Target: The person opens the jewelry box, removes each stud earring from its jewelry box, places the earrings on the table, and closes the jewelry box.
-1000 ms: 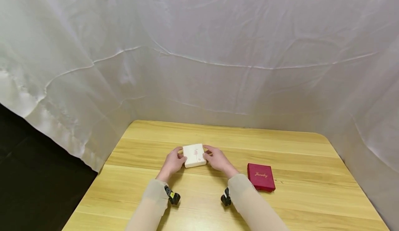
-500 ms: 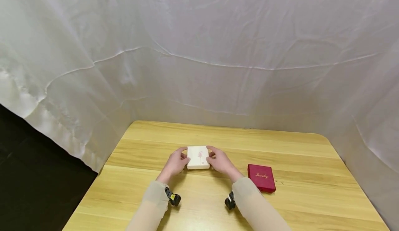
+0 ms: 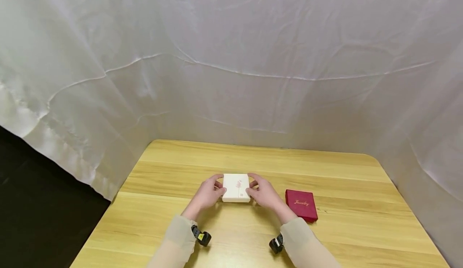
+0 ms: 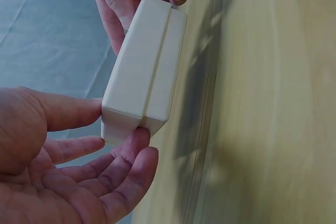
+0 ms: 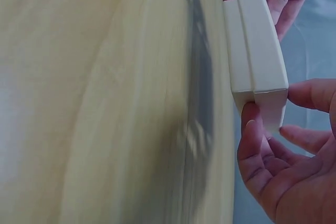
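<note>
Left hand (image 3: 209, 193), right hand (image 3: 265, 195) pinch white box (image 3: 235, 187) at 9 and 3 o'clock — right arm (image 3: 304, 238) kinda hides red box (image 3: 302, 204) around 7.

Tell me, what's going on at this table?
A person is holding a small white box by its sides, with the left hand and right hand at opposite ends. The box is closed, with a seam along its side, and appears to be lifted off the wooden table. A red box marked "Jewelry" lies untouched off to the right.
</note>
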### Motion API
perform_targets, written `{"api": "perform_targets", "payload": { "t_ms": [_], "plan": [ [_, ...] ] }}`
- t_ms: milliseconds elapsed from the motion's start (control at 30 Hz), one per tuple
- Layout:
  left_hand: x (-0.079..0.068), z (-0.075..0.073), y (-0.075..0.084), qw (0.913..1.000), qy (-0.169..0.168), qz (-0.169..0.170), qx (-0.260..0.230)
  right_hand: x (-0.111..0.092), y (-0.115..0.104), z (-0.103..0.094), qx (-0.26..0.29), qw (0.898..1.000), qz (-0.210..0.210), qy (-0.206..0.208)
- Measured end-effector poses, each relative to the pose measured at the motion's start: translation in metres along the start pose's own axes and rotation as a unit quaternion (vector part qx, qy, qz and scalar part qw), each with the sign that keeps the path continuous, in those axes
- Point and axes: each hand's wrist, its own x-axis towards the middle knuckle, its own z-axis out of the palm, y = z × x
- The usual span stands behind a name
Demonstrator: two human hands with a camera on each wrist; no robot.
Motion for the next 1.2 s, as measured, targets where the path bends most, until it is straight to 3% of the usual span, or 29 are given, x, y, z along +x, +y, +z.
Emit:
{"api": "perform_targets", "payload": {
  "t_ms": [400, 667, 1200],
  "plan": [
    [-0.018, 0.013, 0.003, 0.9988, -0.039, 0.030, 0.000, -0.034, -0.001, -0.003, -0.011, 1.000, 0.017, -0.003],
    [-0.029, 0.017, 0.004, 0.9974, -0.065, 0.031, -0.008, -0.049, 0.001, -0.003, -0.020, 1.000, 0.015, -0.010],
    [-0.036, 0.027, 0.002, 0.9944, -0.090, 0.033, -0.045, -0.063, 0.009, -0.006, -0.026, 0.999, 0.021, -0.026]
  ]
}}
